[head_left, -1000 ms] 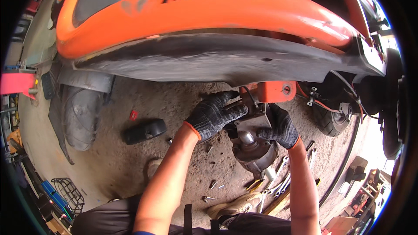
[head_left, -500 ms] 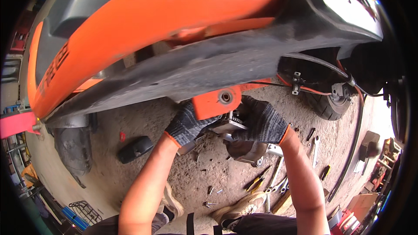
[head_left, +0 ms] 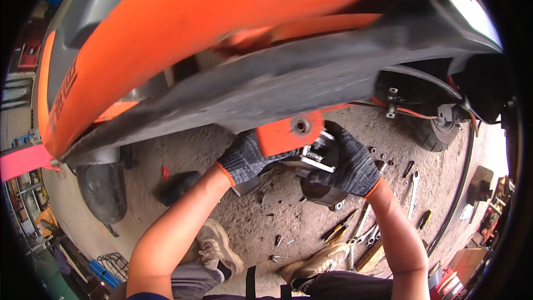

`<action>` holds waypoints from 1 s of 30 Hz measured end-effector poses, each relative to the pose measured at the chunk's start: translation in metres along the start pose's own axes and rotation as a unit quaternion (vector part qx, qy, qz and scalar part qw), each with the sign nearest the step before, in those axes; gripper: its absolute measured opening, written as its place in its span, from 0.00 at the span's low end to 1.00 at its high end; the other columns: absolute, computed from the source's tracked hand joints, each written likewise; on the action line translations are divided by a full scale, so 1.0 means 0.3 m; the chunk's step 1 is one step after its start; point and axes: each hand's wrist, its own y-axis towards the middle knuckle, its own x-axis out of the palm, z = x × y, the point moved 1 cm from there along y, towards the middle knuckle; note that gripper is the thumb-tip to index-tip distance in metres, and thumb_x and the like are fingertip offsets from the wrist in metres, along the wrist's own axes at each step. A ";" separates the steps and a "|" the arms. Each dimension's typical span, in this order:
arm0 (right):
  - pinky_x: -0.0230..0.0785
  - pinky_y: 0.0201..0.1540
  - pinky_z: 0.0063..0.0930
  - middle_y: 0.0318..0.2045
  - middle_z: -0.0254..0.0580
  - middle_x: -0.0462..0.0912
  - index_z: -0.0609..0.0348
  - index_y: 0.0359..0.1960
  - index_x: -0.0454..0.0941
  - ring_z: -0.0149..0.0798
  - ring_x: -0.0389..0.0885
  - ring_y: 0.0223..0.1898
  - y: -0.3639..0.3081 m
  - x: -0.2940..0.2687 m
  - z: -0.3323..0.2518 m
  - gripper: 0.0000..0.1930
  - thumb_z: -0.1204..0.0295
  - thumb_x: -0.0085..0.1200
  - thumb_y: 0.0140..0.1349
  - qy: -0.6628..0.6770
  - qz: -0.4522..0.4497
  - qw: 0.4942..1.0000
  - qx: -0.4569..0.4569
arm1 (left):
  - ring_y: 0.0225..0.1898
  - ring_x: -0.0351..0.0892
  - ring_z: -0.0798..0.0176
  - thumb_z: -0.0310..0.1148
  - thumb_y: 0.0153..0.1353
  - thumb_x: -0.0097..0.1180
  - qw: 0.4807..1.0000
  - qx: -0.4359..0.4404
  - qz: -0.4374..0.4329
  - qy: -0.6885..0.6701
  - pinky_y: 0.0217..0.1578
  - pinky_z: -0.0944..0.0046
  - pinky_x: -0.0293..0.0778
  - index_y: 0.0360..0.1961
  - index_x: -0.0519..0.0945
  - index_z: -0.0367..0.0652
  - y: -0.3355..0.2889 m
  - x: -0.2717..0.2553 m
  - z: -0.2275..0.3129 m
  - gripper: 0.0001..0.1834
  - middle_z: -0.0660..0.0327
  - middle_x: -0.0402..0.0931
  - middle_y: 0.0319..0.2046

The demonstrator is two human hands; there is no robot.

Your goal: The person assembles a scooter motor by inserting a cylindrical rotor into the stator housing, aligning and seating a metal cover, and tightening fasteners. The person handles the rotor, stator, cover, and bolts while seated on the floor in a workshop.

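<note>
Both my hands wear dark grey knitted gloves with orange cuffs and meet beneath an orange metal lug (head_left: pixel 277 136) with a round bushing. My left hand (head_left: pixel 242 158) is curled under the lug's left side, its fingertips hidden behind it. My right hand (head_left: pixel 355 161) closes from the right around a silver metal bracket (head_left: pixel 317 162) with a coil spring, thumb below it. Just under that hand is a dark rounded part (head_left: pixel 327 193), partly hidden. Above my hands runs the grey underside panel (head_left: pixel 239 91) of a scooter with an orange body panel (head_left: pixel 183 28).
Spanners (head_left: pixel 413 191), yellow-and-black pliers (head_left: pixel 338 230) and several bolts (head_left: pixel 278 240) lie on the dirt floor. A small wheel (head_left: pixel 436 133) stands to the right. A black cover (head_left: pixel 177 188) and a dark fender-like part (head_left: pixel 101 191) are at left. My shoes (head_left: pixel 316 261) are near the bottom.
The scooter and my hands sit a little further right in the picture as the view shifts. The silver bracket with its spring shows more plainly, and my right hand has turned slightly around it.
</note>
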 end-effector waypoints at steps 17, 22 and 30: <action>0.63 0.69 0.37 0.68 0.50 0.70 0.63 0.70 0.66 0.44 0.73 0.66 -0.170 -0.198 0.074 0.48 0.56 0.79 0.50 -0.234 -0.021 0.966 -0.104 | 0.57 0.79 0.61 0.45 0.63 0.70 0.981 -0.107 -0.070 -0.148 0.58 0.57 0.74 0.53 0.78 0.40 0.000 -0.030 0.003 0.25 0.57 0.82 0.51; 0.68 0.66 0.38 0.62 0.48 0.77 0.63 0.68 0.68 0.47 0.76 0.63 -0.442 -0.253 0.205 0.40 0.66 0.68 0.53 -0.214 -0.035 0.970 0.112 | 0.50 0.79 0.67 0.39 0.64 0.70 0.973 -0.055 -0.037 -0.221 0.57 0.63 0.74 0.45 0.80 0.40 0.013 -0.006 -0.019 0.16 0.64 0.81 0.43; 0.73 0.60 0.39 0.54 0.55 0.81 0.59 0.63 0.72 0.53 0.79 0.58 -0.397 -0.123 0.425 0.33 0.63 0.66 0.56 -0.293 -0.030 0.947 0.127 | 0.53 0.81 0.63 0.42 0.64 0.70 0.987 -0.082 -0.059 -0.128 0.58 0.59 0.75 0.57 0.79 0.39 0.028 -0.008 -0.001 0.26 0.59 0.84 0.48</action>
